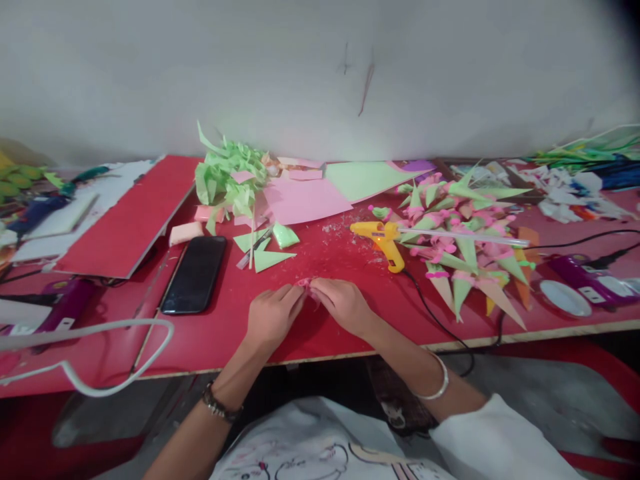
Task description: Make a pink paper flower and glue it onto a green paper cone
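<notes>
My left hand (273,313) and my right hand (344,303) meet fingertip to fingertip near the front of the red table (320,343). Both are closed in a pinch on a small pink piece (303,283), mostly hidden by the fingers, so its exact kind does not show. Just beyond them lie light green paper cut-outs (273,260) and a small green packet (285,235). A yellow glue gun (385,241) with a long clear glue stick (465,236) rests to the right, its nozzle pointing left.
Pink and green paper cones (467,253) are heaped at the right, beside a white dish (565,298). A black phone (195,275) lies left, near a red board (133,220). Pink sheets (305,200) and crumpled green paper (233,173) sit behind. The glue gun's black cord (435,313) crosses the front edge.
</notes>
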Available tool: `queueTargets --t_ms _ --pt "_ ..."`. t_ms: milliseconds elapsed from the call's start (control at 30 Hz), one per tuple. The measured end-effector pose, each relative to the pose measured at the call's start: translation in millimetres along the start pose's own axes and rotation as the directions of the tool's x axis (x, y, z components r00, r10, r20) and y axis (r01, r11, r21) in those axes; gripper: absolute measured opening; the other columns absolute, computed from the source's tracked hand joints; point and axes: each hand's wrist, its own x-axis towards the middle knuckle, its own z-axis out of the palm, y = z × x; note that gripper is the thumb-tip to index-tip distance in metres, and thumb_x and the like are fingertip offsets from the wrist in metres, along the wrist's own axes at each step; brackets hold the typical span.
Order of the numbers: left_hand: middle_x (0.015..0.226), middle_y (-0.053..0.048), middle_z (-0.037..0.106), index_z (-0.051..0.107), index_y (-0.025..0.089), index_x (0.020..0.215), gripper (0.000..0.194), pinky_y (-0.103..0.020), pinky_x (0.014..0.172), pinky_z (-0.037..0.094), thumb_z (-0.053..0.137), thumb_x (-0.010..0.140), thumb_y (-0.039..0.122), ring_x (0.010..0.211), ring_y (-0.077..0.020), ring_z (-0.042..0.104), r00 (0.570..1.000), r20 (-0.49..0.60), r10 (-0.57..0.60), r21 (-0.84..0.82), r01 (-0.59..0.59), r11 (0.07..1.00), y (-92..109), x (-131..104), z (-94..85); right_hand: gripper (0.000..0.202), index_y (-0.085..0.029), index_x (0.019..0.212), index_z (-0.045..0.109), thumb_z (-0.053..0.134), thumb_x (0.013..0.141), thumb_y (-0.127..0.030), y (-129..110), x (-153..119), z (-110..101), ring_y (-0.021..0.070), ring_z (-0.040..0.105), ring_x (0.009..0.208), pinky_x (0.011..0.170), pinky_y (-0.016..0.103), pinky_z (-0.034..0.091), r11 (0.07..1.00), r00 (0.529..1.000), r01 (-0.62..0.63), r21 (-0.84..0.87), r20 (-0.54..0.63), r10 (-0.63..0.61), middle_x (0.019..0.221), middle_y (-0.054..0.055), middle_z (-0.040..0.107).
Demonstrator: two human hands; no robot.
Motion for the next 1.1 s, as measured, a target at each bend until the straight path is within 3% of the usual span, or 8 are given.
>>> queueTargets --t_ms 200,500,633,1100 --pt "0.064 -0.001 0.063 0.062 0.021 0.080 0.023 -0.021 0.050 0.033 0.041 0.085 0.029 0.051 -0.0105 0.051 1.000 -0.005 -0.012 -0.034 0.012 0.999 -0.1 0.2 0.1 0.019 -0.019 0.084 0.056 0.038 0.087 -0.025 1.7 -0.7 1.2 0.0113 0.059 0.068 0.061 0.019 0.039 0.999 0.999 0.017 0.028 -0.028 -0.016 0.078 0.002 0.065" --pt "0.077 -0.001 0.066 0.062 0.020 0.084 0.017 -0.018 0.054 0.038 0.046 0.083 0.027 0.059 -0.0096 0.057 0.989 -0.128 -0.078 -0.101 0.065 0.993 -0.6 -0.7 -1.3 0.015 -0.019 0.088 0.057 0.043 0.084 -0.023 5.2 -2.8 4.7 0.0131 0.060 0.069 0.063 0.021 0.041 0.998 0.989 0.051 -0.041 -0.140 -0.057 0.078 0.004 0.066" --pt "0.080 0.000 0.066 0.062 0.020 0.083 0.016 -0.017 0.056 0.041 0.047 0.083 0.025 0.063 -0.0096 0.059 0.988 -0.143 -0.061 -0.139 0.041 0.989 -0.8 -0.8 -1.8 0.020 -0.019 0.093 0.058 0.041 0.086 -0.023 6.0 -2.7 4.5 0.0132 0.061 0.073 0.068 0.023 0.042 0.992 0.976 0.121 -0.038 -0.180 -0.126 0.082 0.005 0.067" --pt "0.081 -0.001 0.066 0.062 0.020 0.083 0.014 -0.018 0.062 0.044 0.048 0.082 0.023 0.066 -0.0102 0.059 0.985 -0.172 -0.013 -0.199 -0.022 0.980 -2.9 -1.7 -1.6 0.020 -0.019 0.087 0.060 0.041 0.086 -0.023 5.3 -3.0 2.6 0.0121 0.060 0.069 0.066 0.023 0.042 0.992 0.970 0.123 0.004 -0.210 -0.119 0.077 0.003 0.067"
